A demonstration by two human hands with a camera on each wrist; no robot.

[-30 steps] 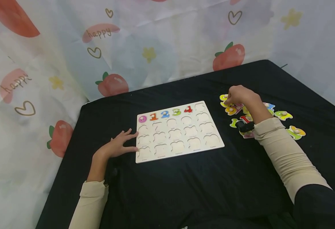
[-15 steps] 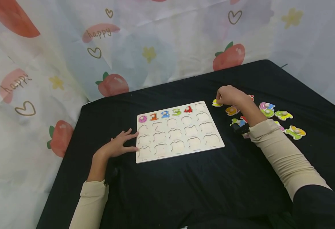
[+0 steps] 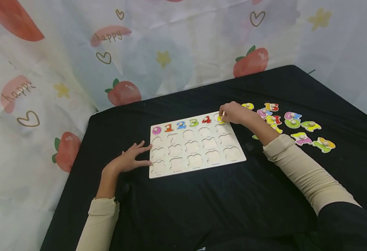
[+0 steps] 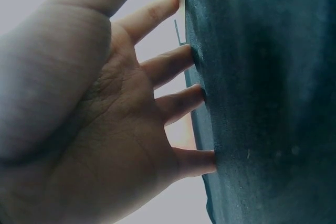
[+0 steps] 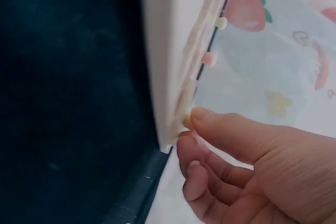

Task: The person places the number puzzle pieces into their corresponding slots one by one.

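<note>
A pale wooden number puzzle board (image 3: 199,169) lies on the black cloth, with pieces 0 (image 3: 156,130), 1 (image 3: 169,128), 2 (image 3: 181,125), 3 (image 3: 194,122) and 4 (image 3: 206,120) seated along its top row. My right hand (image 3: 238,113) pinches a yellow number piece (image 3: 221,121) by its knob, over the top-right recess. In the right wrist view, thumb and forefinger (image 5: 223,135) meet at that knob beside the board's corner. My left hand (image 3: 127,158) is spread, fingertips at the board's left edge; its straight fingers (image 4: 168,66) show in the left wrist view.
Right of the board lie several loose number pieces, among them a green-and-yellow one (image 3: 311,126), a green-and-orange one (image 3: 324,144) and a red-and-orange one (image 3: 271,107). A printed curtain (image 3: 183,52) stands behind the table's far edge.
My right hand has come left from the loose pieces to the board's top-right corner, bringing the yellow piece with it. My left hand has stayed put.
</note>
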